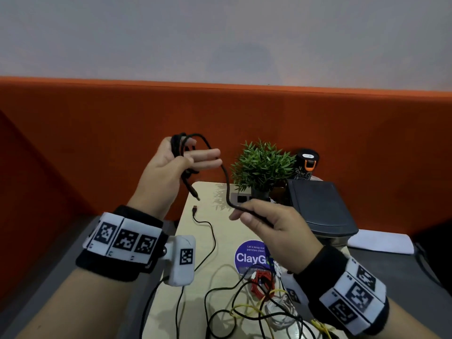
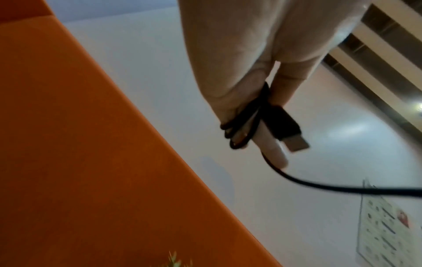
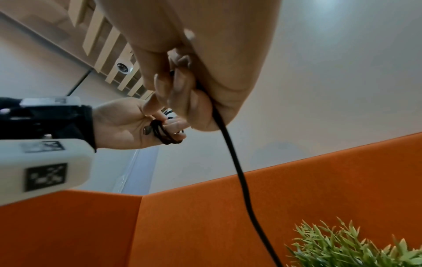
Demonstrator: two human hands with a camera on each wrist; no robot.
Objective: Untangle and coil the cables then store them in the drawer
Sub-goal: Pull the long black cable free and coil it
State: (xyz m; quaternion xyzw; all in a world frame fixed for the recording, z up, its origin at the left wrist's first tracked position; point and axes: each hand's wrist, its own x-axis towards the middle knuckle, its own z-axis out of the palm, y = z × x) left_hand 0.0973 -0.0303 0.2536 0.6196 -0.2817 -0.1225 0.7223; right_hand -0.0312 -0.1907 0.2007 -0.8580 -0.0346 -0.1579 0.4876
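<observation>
My left hand (image 1: 181, 162) is raised above the light wooden table (image 1: 203, 243), fingers stretched out. Several turns of a black cable (image 1: 226, 178) are wound around it, and the thumb pins the coil (image 1: 179, 148). One plug end (image 1: 194, 194) dangles below the palm. The left wrist view shows the coil (image 2: 239, 124) around the fingers and a USB plug (image 2: 294, 142). From there the cable runs down to my right hand (image 1: 256, 216), which grips it in curled fingers just in front of the plant. In the right wrist view the cable (image 3: 237, 162) leaves the right hand (image 3: 182, 86). No drawer is in view.
A tangle of black, yellow, red and white cables (image 1: 247, 302) lies on the near part of the table. A thin black cable with a USB plug (image 1: 195, 208) trails toward the back. A potted plant (image 1: 263, 165), a dark lidded box (image 1: 320, 209) and a black canister (image 1: 307, 162) stand at the back right, before an orange partition (image 1: 97, 143).
</observation>
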